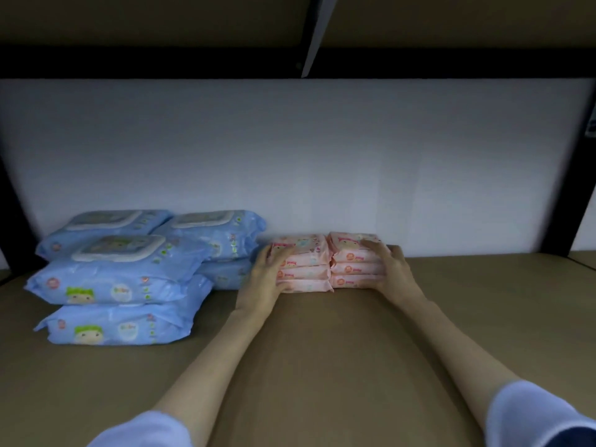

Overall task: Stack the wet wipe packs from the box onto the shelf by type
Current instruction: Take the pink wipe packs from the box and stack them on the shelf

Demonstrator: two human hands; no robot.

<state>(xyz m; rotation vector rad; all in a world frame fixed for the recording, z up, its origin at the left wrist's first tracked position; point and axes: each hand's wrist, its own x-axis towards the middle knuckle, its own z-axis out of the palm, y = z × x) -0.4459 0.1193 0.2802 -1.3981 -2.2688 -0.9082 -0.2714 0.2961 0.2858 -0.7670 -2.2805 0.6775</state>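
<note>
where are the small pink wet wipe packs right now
In the head view, the small pink wet wipe packs sit in two side-by-side stacks at the back of the brown shelf board, just right of the large blue wet wipe packs, held between both hands.

— What's behind it all?
— I'm facing a pale white back wall (322,150), a black crossbeam (451,62) above it.
— And the sides?
— Dark uprights; right post (562,221) clearest.
</note>
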